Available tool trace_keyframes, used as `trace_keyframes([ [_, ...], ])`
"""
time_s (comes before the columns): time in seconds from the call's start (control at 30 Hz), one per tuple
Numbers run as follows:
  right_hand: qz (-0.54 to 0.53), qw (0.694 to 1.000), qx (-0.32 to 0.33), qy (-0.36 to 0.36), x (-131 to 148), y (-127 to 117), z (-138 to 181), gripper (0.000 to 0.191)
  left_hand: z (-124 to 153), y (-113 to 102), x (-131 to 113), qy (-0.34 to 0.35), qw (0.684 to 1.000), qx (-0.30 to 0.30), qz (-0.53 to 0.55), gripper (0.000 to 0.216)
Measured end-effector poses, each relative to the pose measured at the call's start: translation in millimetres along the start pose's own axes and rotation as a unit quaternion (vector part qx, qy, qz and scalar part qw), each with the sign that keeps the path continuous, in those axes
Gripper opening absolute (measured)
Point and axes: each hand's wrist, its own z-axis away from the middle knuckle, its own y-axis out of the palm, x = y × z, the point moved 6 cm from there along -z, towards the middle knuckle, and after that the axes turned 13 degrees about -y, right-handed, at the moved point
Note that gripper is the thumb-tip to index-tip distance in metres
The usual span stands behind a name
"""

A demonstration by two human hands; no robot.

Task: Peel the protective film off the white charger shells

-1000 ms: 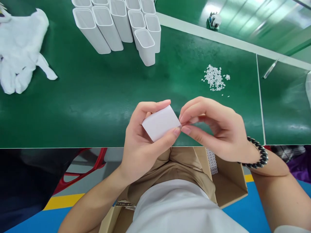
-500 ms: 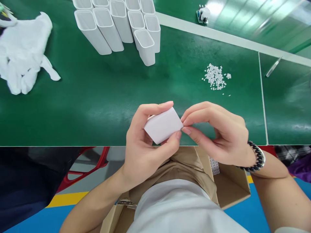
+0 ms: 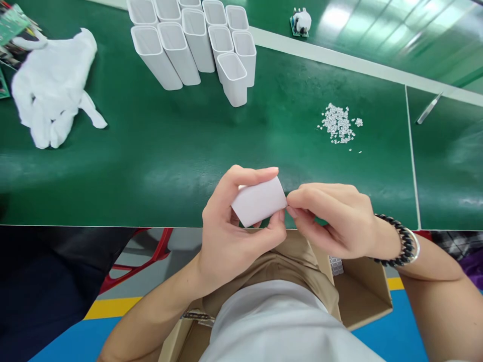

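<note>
My left hand (image 3: pixel 241 226) is wrapped round a white plastic case (image 3: pixel 260 201), thumb along the near side and fingers along the far side. The case lies tilted above the table's front edge. At its right end, my right hand (image 3: pixel 332 216) pinches with thumb and forefinger against the corner. Whatever sits between those fingertips is too small or hidden to make out. A small pile of clear bits (image 3: pixel 337 123) lies on the table beyond my right hand.
Several upright white open-topped cases (image 3: pixel 234 80) stand at the back. White gloves (image 3: pixel 56 90) lie at left near circuit boards (image 3: pixel 13 25). A small circuit module (image 3: pixel 301 22) and a pen-like tool (image 3: pixel 429 108) lie farther back. Cardboard boxes (image 3: pixel 366 291) stand below the green table (image 3: pixel 151 166).
The view has shifted, so the table items appear slightly to the right. Both hands stay at the case; its tilt has changed a little, and my right fingers have curled in more.
</note>
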Motion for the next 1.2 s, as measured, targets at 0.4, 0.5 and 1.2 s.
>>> trace_keyframes([
  [0.4,-0.104,0.994,-0.006,0.031,-18,3,3,0.017,-5,2,10,-0.079,0.995,0.044,0.046,0.040],
  [0.5,-0.108,0.994,-0.009,0.034,-18,2,3,0.016,-7,2,11,-0.096,0.993,0.051,0.051,0.037],
  [1.2,-0.075,0.993,0.016,0.086,-37,1,24,0.006,-14,15,36,-0.154,0.983,0.053,0.081,0.034],
])
